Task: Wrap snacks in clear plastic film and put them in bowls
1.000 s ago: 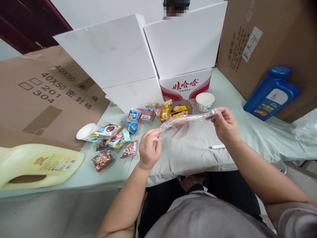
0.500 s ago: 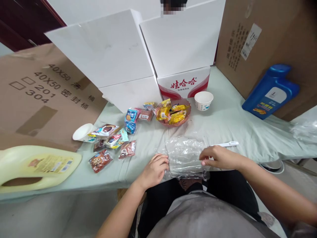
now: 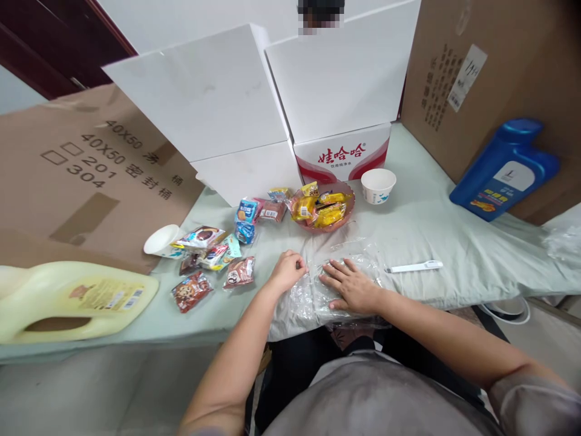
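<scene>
A clear, crinkled plastic bag [image 3: 305,303] lies flat at the table's front edge, part of it hanging over. My right hand [image 3: 351,289] is spread palm down on it, fingers apart. At the bag's upper left side, my left hand [image 3: 289,270] is closed, its curled fingers pinching the plastic there; the fingertips are partly hidden. A white box cutter [image 3: 415,266] rests just right of the bag. Behind the hands stands a pinkish glass bowl [image 3: 348,213] holding yellow-wrapped snacks [image 3: 329,215].
Several wrapped snacks [image 3: 193,292] lie on the left, beside a tipped paper cup [image 3: 161,241]. Another paper cup [image 3: 378,186] stands upright behind. A yellow jug [image 3: 104,297], a blue bottle [image 3: 508,169], white boxes [image 3: 340,85] and brown cartons [image 3: 91,163] surround the cloth-covered table.
My right hand has moved left and down, from hovering at the bag's right side to lying flat on it. My left hand has shifted away from me along the bag's left side.
</scene>
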Available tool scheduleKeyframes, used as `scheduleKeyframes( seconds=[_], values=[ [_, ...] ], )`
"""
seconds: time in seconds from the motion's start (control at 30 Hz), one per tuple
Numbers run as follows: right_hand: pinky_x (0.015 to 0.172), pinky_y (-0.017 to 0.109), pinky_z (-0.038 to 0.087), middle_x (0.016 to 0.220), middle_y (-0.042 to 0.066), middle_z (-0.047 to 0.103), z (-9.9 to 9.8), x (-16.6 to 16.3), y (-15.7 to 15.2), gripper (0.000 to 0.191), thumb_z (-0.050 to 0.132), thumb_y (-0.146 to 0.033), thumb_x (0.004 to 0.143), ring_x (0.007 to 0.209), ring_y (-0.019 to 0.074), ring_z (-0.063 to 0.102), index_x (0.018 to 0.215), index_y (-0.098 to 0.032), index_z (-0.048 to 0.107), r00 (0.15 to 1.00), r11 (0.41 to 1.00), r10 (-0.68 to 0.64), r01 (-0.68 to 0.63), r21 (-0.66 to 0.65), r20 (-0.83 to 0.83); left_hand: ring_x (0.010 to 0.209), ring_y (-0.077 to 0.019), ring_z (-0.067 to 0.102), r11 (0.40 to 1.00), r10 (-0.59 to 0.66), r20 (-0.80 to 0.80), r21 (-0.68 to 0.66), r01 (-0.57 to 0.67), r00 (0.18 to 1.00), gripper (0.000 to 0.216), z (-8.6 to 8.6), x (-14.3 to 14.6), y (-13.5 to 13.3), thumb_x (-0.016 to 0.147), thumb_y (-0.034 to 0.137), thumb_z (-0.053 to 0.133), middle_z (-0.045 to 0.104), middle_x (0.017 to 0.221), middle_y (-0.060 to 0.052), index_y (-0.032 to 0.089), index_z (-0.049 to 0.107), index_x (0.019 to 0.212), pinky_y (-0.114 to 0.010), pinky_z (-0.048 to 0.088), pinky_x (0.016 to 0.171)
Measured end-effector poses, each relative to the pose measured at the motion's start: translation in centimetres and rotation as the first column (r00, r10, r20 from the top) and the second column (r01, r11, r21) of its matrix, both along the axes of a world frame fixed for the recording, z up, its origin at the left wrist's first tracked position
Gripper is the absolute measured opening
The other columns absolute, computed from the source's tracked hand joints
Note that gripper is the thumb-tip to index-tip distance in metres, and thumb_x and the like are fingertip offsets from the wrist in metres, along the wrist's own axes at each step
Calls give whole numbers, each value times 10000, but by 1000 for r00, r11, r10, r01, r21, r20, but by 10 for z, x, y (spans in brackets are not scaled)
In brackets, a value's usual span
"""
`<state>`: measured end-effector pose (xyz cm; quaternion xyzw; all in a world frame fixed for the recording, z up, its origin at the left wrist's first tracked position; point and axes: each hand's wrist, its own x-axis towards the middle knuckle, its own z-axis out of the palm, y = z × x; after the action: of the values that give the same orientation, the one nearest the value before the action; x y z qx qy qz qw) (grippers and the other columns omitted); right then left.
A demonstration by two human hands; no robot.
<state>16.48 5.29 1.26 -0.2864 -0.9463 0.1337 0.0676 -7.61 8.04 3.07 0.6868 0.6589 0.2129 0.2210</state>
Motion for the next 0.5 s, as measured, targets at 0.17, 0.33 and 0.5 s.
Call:
scheduleKeyframes(
  seconds=[0.17,0.33,0.5],
  values=[
    [1151,561,108,1547,184,264,20,-16,-5,797,484,-651,864,1448,356,143,1459,-131,382,999,1000,27,-27,3,-47,544,-118,484,999,-35,115,-26,38,993,84,-4,8,5,742,228,587,547,597,56,205,527,689,-234,374,562],
    [1162,532,88,1549,176,262,8,-28,-2,877,495,-701,826,1448,344,155,1478,-135,345,991,991,122,-125,-50,-49,596,-123,554,999,44,170,5,-46,985,123,-5,0,24,682,158,627,588,632,50,200,514,708,-229,420,609],
    [1167,515,87,1547,171,273,-1,-26,1,903,482,-734,810,1450,341,149,1475,-138,352,988,989,127,-133,-70,-83,770,-178,585,919,278,109,260,-297,954,106,11,-23,23,740,101,524,587,794,-22,200,540,774,-306,447,761]
  ],
)
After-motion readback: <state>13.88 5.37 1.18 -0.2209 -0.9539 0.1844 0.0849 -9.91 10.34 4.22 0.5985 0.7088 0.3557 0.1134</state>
